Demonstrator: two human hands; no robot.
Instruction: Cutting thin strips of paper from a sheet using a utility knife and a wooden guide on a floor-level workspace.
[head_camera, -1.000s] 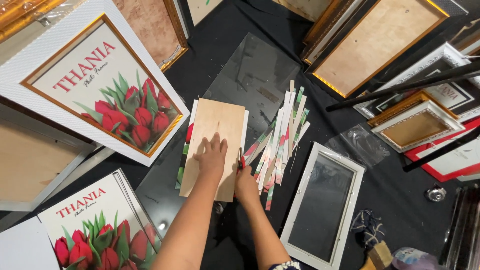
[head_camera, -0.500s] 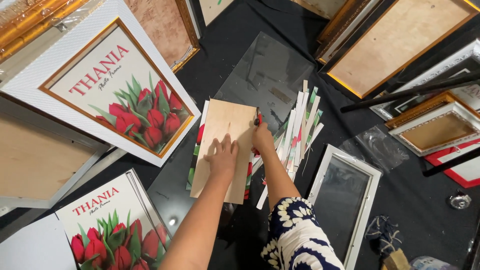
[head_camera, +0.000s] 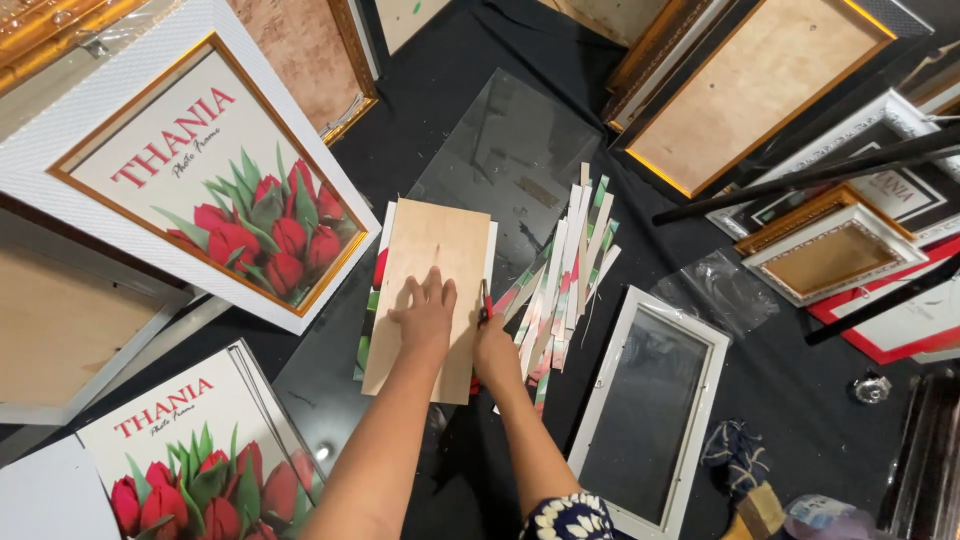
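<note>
My left hand (head_camera: 427, 312) lies flat with fingers spread on a plain wooden board (head_camera: 430, 262), pressing it onto a stack of printed tulip sheets (head_camera: 373, 300) whose edges show at the board's left. My right hand (head_camera: 495, 350) grips a thin red-handled cutter (head_camera: 487, 298), its tip against the board's right edge. To the right lies a fan of narrow cut paper strips (head_camera: 566, 272). All of this rests on a pane of glass (head_camera: 510, 150) over black cloth.
A white frame with a tulip print (head_camera: 205, 165) leans at the left, another tulip print (head_camera: 185, 450) lies below. A white glazed frame (head_camera: 650, 405) sits at the right, and several gold and white frames (head_camera: 750, 90) crowd the upper right.
My right hand has pulled the cutter back down along the board's right edge from near its top corner. My left hand stays pressed on the board.
</note>
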